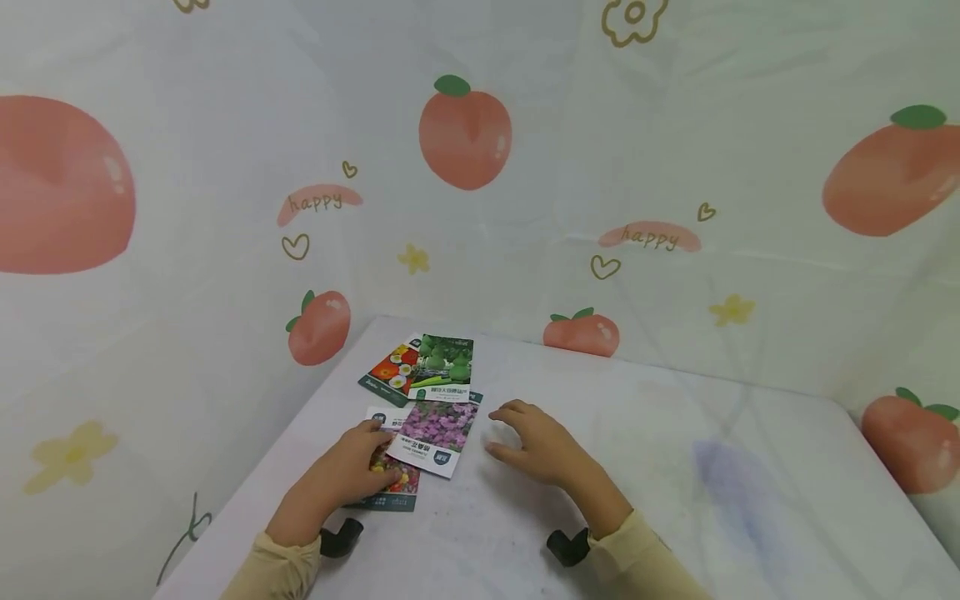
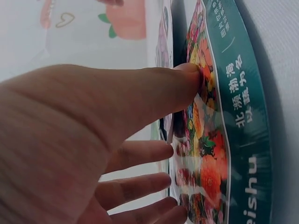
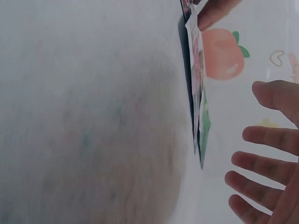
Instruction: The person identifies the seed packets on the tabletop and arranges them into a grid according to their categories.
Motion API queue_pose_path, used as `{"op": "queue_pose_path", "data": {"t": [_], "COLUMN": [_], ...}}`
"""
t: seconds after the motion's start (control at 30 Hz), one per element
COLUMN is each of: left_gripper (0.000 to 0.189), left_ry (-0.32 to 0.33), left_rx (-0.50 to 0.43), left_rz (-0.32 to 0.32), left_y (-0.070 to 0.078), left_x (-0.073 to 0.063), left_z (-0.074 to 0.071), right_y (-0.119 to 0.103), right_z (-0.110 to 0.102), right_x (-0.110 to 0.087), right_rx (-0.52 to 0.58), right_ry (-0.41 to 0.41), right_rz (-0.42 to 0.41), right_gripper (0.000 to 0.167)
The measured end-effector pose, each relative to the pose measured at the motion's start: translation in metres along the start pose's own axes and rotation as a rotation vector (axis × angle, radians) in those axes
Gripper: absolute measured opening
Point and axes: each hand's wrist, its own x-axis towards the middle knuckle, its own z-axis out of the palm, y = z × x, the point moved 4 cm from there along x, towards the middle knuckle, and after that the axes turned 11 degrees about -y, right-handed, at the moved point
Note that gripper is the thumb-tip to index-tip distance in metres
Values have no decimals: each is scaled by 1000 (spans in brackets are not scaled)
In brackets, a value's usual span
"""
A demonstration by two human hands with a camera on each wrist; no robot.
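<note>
My left hand (image 1: 347, 467) rests on a seed packet with a picture of mixed red and yellow flowers (image 1: 406, 482), its thumb pressing on the printed face in the left wrist view. The other fingers (image 2: 140, 189) lie loosely along that packet's side. Overlapping this packet is one with purple flowers (image 1: 435, 427). Farther back lie a green packet picturing round gourds (image 1: 444, 367) and, partly under it, a packet with orange and white flowers (image 1: 392, 372). To the right of the purple packet hovers my right hand (image 1: 542, 446), fingers spread and holding nothing.
A white tabletop (image 1: 637, 467) carries the packets on its left part and has a bluish smudge at the right. Behind and beside it hangs a white cloth (image 1: 525, 242) printed with peaches. Black curved pieces (image 1: 567, 547) sit at both wrists.
</note>
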Motion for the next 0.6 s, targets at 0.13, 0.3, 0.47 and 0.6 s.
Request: {"op": "queue_pose_path", "data": {"t": [0.13,0.3,0.47,0.6], "left_gripper": [66,65,65,63], "left_ry": [-8,-15,-13,-13], "left_rx": [-17,-28,-41,-59], "left_rz": [10,11,10,19], "left_y": [0,-2,-2,-1], "left_x": [1,2,2,0], "left_z": [0,0,0,0], "right_y": [-5,-10,-15,-21], "right_z": [4,8,11,18], "right_x": [6,14,20,24], "right_rx": [-11,-25,-20,-19], "right_ry": [-20,-35,-46,-68], "right_rz": [-1,0,-7,-6], "right_gripper": [52,55,56,58]}}
